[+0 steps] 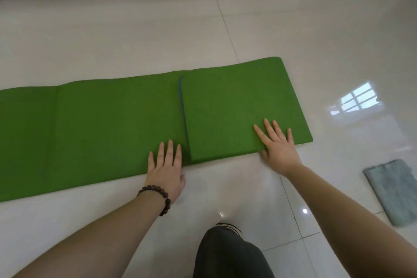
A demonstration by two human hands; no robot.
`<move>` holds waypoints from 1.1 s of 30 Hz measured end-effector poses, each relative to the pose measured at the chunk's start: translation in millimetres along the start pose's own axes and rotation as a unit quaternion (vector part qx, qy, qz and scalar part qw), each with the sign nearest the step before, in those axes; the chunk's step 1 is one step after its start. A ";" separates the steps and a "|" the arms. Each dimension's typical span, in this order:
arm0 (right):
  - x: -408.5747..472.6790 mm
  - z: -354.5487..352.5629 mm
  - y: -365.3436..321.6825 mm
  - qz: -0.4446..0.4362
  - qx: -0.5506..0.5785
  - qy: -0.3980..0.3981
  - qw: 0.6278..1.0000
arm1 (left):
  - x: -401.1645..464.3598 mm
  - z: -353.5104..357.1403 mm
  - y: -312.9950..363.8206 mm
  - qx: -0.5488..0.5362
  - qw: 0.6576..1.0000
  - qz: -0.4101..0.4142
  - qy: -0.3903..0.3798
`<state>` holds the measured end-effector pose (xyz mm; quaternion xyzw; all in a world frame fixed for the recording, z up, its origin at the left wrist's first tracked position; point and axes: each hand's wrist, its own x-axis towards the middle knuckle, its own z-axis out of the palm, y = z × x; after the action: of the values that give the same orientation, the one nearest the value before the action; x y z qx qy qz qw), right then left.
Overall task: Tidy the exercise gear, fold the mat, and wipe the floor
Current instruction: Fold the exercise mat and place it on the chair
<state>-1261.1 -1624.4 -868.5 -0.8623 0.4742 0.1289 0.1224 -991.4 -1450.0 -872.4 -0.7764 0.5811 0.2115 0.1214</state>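
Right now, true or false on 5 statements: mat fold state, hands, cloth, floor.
1. The green mat has one end section folded over onto itself. True.
2. The left hand pinches the mat's edge. False: it lies flat with straight fingers on the single layer, beside the folded section.
3. The right hand presses flat on top of the folded section. True.
4. The blue-grey cloth lies on the mat. False: it lies on the tiled floor, apart from the mat, to the person's right.
5. A beaded bracelet sits on the right wrist. False: it is on the left wrist.
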 end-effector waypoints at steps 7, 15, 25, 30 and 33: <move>2.6 -4.4 -41.5 -0.040 -0.026 0.012 0.999 | 11.6 -7.6 -1.9 0.038 0.999 -0.019 -0.015; 4.2 -3.9 -54.2 -0.003 -0.041 -0.039 0.998 | 16.5 -24.6 3.5 0.118 0.990 0.022 -0.079; -8.2 -33.7 -78.1 0.016 -0.001 0.120 0.993 | -12.5 -77.2 -23.9 0.011 0.995 0.070 0.068; -17.7 -86.7 -129.9 -0.060 -0.003 0.235 0.970 | -39.1 -125.6 -33.2 0.033 0.936 0.173 0.304; -23.4 -118.2 -176.6 -0.113 -0.011 0.299 0.947 | -44.8 -166.9 -48.0 0.136 0.925 0.166 0.313</move>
<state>-1110.6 -1553.5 -734.2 -0.9106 0.3867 -0.1444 -0.0210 -924.8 -1470.2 -707.1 -0.6718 0.7331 -0.1061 0.0005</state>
